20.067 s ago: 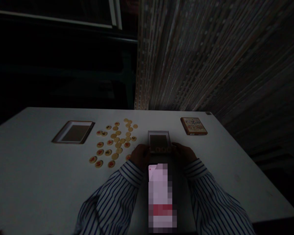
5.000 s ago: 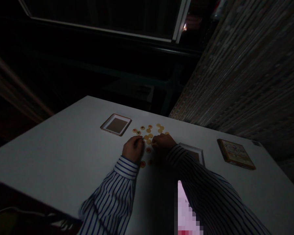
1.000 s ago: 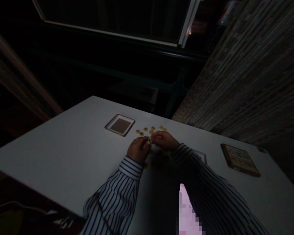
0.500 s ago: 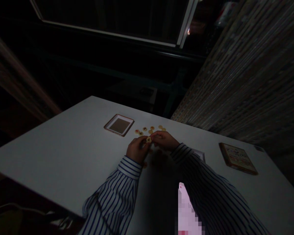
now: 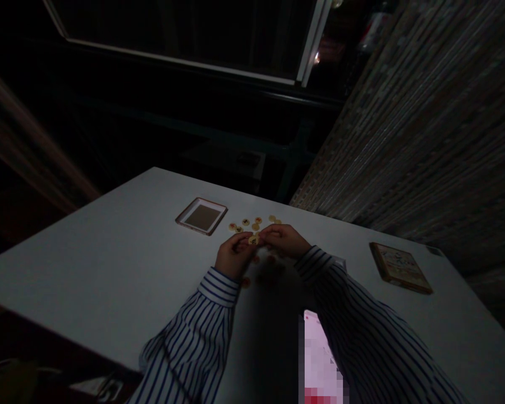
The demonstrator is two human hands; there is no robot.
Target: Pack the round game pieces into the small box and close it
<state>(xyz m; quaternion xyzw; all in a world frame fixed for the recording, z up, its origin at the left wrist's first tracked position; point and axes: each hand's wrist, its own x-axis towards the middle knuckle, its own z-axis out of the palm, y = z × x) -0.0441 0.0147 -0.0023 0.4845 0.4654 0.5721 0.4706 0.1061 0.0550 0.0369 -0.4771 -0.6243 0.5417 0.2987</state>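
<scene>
Between my fingertips, over the white table [image 5: 122,252], is a round xiangqi piece [image 5: 253,240] with a dark character on its face. My left hand [image 5: 231,259] pinches it from the left. From the other side, the fingers of my right hand [image 5: 287,241] press together at its edge. Just beyond my hands lie several loose xiangqi pieces [image 5: 246,222], some with red and some with dark characters. More pieces [image 5: 245,282] rest in the shadow below my hands.
An open shallow box part [image 5: 201,216] sits at the back left. To the right lies a flat box [image 5: 401,268] with a printed top. A lit phone [image 5: 320,353] is near the front, partly behind my right sleeve. Bead-like curtain strands [image 5: 404,129] hang at right.
The piece between my fingers has turned, so its character sits at a different angle. Both hands stay together in nearly the same place; the view has shifted slightly.
</scene>
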